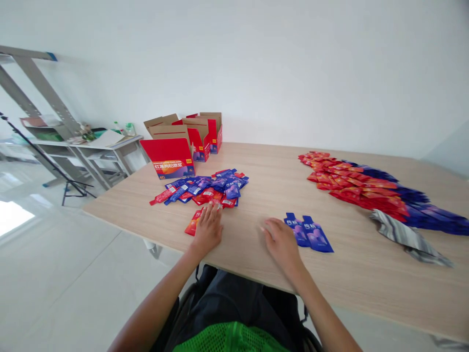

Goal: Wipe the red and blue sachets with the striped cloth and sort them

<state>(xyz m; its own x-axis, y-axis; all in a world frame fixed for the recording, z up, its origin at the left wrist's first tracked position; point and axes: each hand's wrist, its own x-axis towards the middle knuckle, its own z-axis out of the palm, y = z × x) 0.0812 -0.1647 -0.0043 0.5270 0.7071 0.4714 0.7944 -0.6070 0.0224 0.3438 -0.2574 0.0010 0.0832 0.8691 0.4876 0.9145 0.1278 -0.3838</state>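
Observation:
My left hand [209, 229] lies with its fingers stretched out at the near edge of a loose heap of red and blue pouches [210, 187]. Partly under it is a single red pouch [192, 224]. My right hand [281, 240] is over the bare tabletop, fingers slightly bent and the thumb apart, with nothing visible between them. Just to its right, two blue pouches [309, 233] lie flat, side by side and slightly overlapping.
Several open red cartons [170, 157] stand behind the heap on the wooden table [264, 181]. Long overlapping rows of red pouches [351, 183] and blue pouches [421, 208] fill the right side, with a striped grey cloth [406, 234] before them. A tripod [73, 188] stands left.

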